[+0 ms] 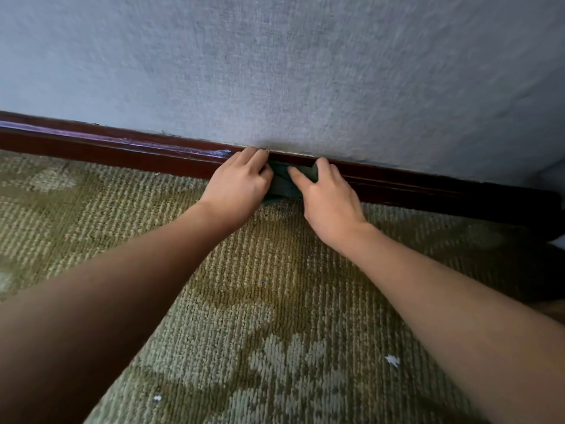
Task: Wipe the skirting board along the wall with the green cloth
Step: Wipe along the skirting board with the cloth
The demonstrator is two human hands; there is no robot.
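Left hand [241, 179] and right hand [328, 197], as I see them, both grasp the folded dark green cloth [282, 185], fingers curled round its ends. They press it against the glossy dark red-brown wooden skirting board [122, 148], at the foot of the grey-blue textured wall [275, 71], just above the patterned green-beige carpet [244, 286].

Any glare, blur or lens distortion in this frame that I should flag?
Head view: the wide lens bows the skirting board. Head view: a bluish sheen glares on its left stretch, and its right end sinks into shadow. Head view: the left hand, right hand and green cloth look sharp enough, with no heavy motion blur.
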